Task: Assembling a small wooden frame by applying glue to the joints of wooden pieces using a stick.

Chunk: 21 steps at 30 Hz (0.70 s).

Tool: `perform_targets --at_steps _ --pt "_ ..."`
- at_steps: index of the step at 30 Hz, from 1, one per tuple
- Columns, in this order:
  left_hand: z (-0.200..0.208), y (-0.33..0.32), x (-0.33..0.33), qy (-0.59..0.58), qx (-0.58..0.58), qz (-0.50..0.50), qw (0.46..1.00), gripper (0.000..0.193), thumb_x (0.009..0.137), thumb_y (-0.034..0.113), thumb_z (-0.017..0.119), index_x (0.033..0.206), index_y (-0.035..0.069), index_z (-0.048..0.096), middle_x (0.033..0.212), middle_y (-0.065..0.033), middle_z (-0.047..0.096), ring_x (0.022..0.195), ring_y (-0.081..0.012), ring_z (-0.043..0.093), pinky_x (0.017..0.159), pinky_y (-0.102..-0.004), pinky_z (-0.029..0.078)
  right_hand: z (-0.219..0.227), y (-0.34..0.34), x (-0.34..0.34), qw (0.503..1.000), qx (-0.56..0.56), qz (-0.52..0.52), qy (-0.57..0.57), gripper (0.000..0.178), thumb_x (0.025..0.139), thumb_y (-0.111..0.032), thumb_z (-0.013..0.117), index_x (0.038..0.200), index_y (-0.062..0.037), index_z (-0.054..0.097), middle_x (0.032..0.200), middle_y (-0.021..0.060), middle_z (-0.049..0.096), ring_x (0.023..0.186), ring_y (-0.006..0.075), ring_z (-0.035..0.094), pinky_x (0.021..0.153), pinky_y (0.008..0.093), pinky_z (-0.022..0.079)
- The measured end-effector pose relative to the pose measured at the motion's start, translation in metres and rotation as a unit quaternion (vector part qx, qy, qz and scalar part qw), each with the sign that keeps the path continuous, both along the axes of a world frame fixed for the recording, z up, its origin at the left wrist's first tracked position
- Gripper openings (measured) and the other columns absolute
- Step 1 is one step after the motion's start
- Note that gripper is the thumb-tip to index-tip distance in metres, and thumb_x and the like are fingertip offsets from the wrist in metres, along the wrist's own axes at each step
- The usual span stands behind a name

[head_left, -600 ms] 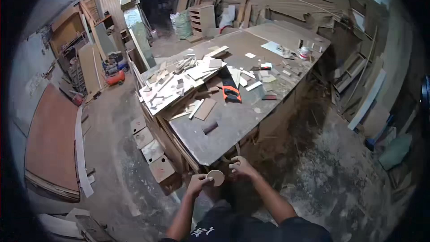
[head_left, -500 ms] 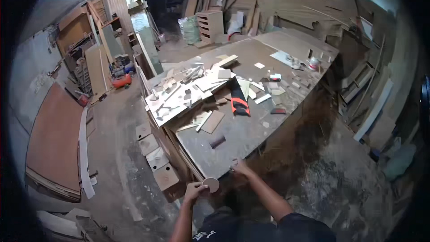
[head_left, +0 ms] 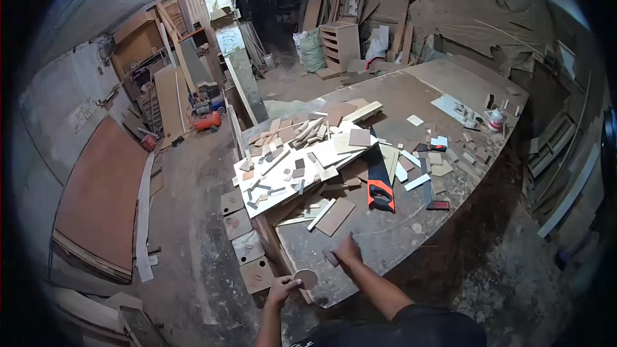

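A thin round wooden disc (head_left: 306, 279) is pinched at its left edge by my left hand (head_left: 279, 290), just off the near corner of the workbench (head_left: 379, 254). My right hand (head_left: 348, 254) reaches over that near end of the bench. Its fingers close on a small dark reddish-brown piece (head_left: 330, 258), which looks like curled sandpaper. Part of the piece hides behind the hand. A handsaw (head_left: 380, 193) with an orange and black handle lies farther up the bench, beside a flat brown wooden piece (head_left: 335, 217).
Wood offcuts (head_left: 321, 138) are heaped on the bench's left side. A try square (head_left: 437, 204) and a white bottle (head_left: 495, 120) lie toward its right edge. Square boxes with holes (head_left: 256, 274) line the floor at left. A red air compressor (head_left: 205, 120) stands beyond.
My right hand has moved forward onto the bench and taken hold of the dark reddish-brown piece. The left hand still holds the disc. The view has shifted, so the bench appears lower and farther right.
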<state>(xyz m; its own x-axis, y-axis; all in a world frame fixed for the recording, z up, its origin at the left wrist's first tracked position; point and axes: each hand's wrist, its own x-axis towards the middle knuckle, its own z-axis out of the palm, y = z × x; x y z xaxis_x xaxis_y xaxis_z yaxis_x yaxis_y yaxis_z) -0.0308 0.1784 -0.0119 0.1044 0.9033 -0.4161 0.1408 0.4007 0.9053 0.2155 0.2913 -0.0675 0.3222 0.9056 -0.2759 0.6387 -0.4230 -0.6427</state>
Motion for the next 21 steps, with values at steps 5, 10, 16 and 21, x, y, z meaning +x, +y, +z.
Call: perform_targets --at_steps 5,10,16,21 --pt "-0.003 0.013 0.042 -0.017 -0.021 -0.033 0.999 0.025 0.082 0.024 0.066 0.081 0.0 0.067 0.078 -0.0035 0.064 0.072 -0.0115 0.058 0.069 -0.0256 0.045 -0.015 -0.016 0.044 0.986 0.054 0.023 0.153 0.07 0.06 -0.018 0.076 0.12 -0.006 0.042 0.096 0.0175 0.062 0.087 0.0313 0.062 0.077 0.0394 0.049" --pt "0.001 0.024 0.125 -0.061 -0.047 -0.017 0.997 0.023 0.078 0.022 0.07 0.083 0.0 0.068 0.078 -0.0059 0.066 0.076 -0.0143 0.061 0.076 -0.0296 0.045 -0.003 -0.045 0.129 0.95 0.191 0.047 0.242 0.057 0.063 -0.01 0.073 0.114 -0.0064 0.048 0.096 0.0128 0.062 0.089 0.0221 0.061 0.076 0.0338 0.049" --pt "0.001 0.034 0.269 -0.09 -0.05 -0.062 0.993 0.026 0.076 0.023 0.073 0.083 0.0 0.067 0.079 -0.0026 0.064 0.073 -0.0116 0.058 0.07 -0.0265 0.046 0.024 -0.07 0.268 0.919 0.24 0.095 0.299 0.045 0.067 -0.009 0.07 0.109 -0.0028 0.053 0.098 0.0076 0.058 0.095 0.0177 0.057 0.083 0.0323 0.047" --pt "0.008 0.047 0.385 -0.044 -0.055 -0.165 0.984 0.027 0.076 0.026 0.074 0.086 0.002 0.067 0.08 0.0004 0.064 0.073 -0.0093 0.056 0.067 -0.0232 0.044 0.03 -0.099 0.371 0.914 0.293 0.098 0.264 0.034 0.07 -0.007 0.064 0.103 -0.0042 0.06 0.095 0.0063 0.061 0.09 0.0148 0.057 0.082 0.0296 0.045"
